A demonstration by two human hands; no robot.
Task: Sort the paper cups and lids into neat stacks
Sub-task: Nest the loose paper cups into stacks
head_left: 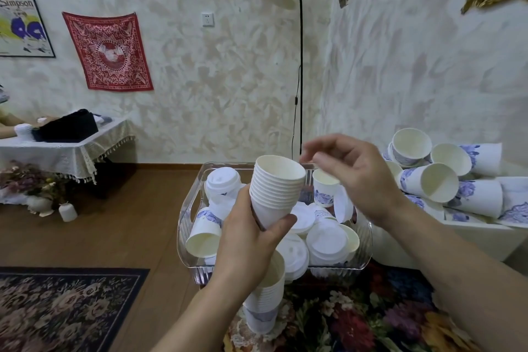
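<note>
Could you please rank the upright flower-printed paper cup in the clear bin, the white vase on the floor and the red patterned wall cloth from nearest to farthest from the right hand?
Measured from the right hand:
1. Upright flower-printed paper cup, in the clear plastic bin, just below the fingers.
2. Small white vase, on the floor to the left.
3. Red patterned wall cloth, hanging on the far wall, upper left.

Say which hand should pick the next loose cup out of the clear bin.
Right. The right hand is empty, fingers relaxed, above the upright loose cup in the clear bin. The left hand grips the nested cup stack.
</note>
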